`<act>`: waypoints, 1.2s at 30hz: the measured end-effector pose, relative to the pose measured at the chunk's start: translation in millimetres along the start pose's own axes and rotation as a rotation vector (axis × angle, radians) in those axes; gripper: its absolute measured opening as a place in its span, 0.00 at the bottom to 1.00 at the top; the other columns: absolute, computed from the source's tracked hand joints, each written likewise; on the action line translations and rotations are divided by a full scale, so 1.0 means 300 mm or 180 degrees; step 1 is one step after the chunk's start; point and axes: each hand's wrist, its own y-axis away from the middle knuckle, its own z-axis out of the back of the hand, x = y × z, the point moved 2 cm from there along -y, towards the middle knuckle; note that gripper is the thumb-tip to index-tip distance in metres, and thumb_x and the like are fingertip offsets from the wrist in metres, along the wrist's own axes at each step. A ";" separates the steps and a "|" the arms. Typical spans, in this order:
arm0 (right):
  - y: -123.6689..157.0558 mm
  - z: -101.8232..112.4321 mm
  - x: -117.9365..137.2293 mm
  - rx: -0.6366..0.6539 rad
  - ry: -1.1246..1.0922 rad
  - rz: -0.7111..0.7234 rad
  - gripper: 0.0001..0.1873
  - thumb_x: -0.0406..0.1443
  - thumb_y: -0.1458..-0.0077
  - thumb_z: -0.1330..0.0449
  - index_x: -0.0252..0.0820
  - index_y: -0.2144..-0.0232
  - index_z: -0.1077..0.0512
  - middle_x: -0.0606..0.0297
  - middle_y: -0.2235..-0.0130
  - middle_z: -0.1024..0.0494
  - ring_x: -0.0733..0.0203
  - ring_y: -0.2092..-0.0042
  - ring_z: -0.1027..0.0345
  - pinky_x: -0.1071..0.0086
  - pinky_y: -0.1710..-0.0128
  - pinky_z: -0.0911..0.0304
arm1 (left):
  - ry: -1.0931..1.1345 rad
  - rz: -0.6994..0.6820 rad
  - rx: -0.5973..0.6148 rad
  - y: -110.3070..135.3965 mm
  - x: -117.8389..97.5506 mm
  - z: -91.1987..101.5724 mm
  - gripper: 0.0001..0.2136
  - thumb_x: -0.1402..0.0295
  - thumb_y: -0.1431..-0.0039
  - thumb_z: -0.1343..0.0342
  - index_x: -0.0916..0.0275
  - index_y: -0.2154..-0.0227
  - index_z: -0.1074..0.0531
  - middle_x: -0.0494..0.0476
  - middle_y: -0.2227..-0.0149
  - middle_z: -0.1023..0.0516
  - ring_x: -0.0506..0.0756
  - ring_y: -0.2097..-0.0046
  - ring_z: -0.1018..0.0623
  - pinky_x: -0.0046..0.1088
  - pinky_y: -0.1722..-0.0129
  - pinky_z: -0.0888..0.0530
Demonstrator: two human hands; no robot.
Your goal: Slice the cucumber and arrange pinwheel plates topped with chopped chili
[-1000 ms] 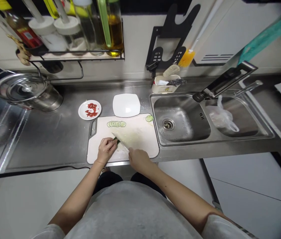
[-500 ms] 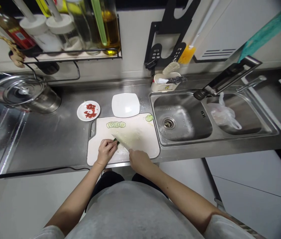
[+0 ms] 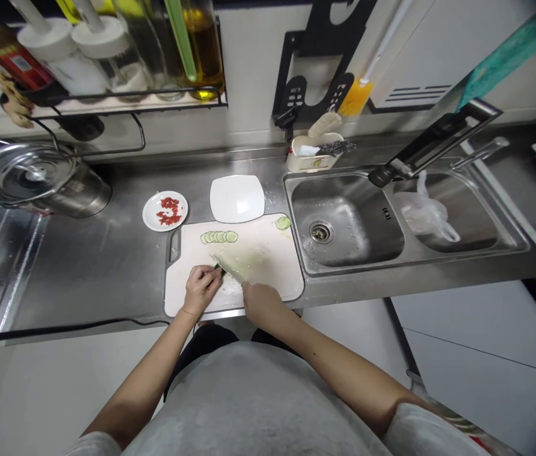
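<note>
My left hand (image 3: 201,289) is closed, fingertips pinching a small dark green piece of cucumber (image 3: 219,268) against the white cutting board (image 3: 180,288). In my right hand (image 3: 264,305) is the handle of a kitchen knife (image 3: 230,271). Its blade slants up and left, with the edge right beside the cucumber piece and my left fingertips. A row of overlapping cucumber slices (image 3: 219,237) lies toward the board's far side. Near the far right corner rests a cucumber end piece (image 3: 283,223). My left fingers hide part of the held piece.
Behind the board stand a small plate (image 3: 150,218) with chopped red bits and a white square plate (image 3: 238,198). To the right is a double sink (image 3: 348,221) with a plastic bag (image 3: 426,215). A lidded steel pot (image 3: 73,190) stands left, below a bottle rack (image 3: 130,109).
The view has shifted slightly. Both hands keep their grips, and the knife stays beside the cucumber piece with hardly any visible movement.
</note>
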 end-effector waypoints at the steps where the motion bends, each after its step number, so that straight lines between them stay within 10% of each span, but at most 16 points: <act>1: -0.002 0.000 0.002 -0.0010 -0.0001 -0.0010 0.15 0.28 0.42 0.53 0.35 0.54 0.34 0.50 0.64 0.22 0.52 0.57 0.26 0.65 0.62 0.35 | -0.0003 0.0004 -0.0006 0.000 0.000 0.000 0.05 0.70 0.43 0.43 0.58 0.65 0.24 0.55 0.65 0.27 0.52 0.62 0.27 0.30 0.63 0.27; 36: -0.084 -0.006 0.036 -0.0208 -0.0213 0.0107 0.11 0.28 0.43 0.50 0.34 0.59 0.30 0.50 0.65 0.21 0.54 0.56 0.25 0.67 0.61 0.34 | 0.0010 0.0039 0.0007 -0.009 -0.004 0.002 0.03 0.71 0.43 0.44 0.59 0.69 0.26 0.55 0.68 0.26 0.52 0.63 0.26 0.32 0.62 0.26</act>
